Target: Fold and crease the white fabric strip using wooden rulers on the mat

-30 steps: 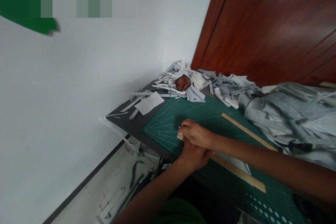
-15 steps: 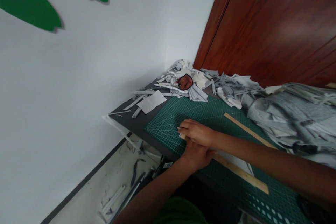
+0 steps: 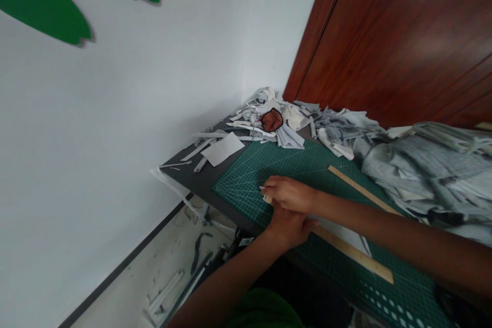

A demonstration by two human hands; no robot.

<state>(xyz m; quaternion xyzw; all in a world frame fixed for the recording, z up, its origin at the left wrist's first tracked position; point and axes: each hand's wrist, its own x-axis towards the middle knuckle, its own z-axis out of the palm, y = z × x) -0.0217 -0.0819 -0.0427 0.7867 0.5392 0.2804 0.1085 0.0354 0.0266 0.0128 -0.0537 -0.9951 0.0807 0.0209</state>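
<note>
My left hand [image 3: 288, 228] presses down on a wooden ruler [image 3: 353, 255], thumb out to the side and fingers partly hidden beneath the other hand. The ruler lies over a piece of light grey fabric [image 3: 344, 236] on a green cutting mat [image 3: 246, 177]. My right hand [image 3: 286, 193] crosses just beyond the left, near the ruler's far end. Its fingers are curled closed, and a small pale tip shows beside them; what they hold is hidden.
A second wooden ruler [image 3: 363, 190] lies farther back on the mat. Fabric scraps [image 3: 292, 136] heap along the wall side, with a pale rectangular piece [image 3: 223, 149] near the table corner. Folded grey cloth [image 3: 430, 164] is piled at right. A reddish-brown door [image 3: 403, 36] stands behind.
My right hand has shifted very slightly down toward the left one. The left hand, ruler and fabric stay in place.
</note>
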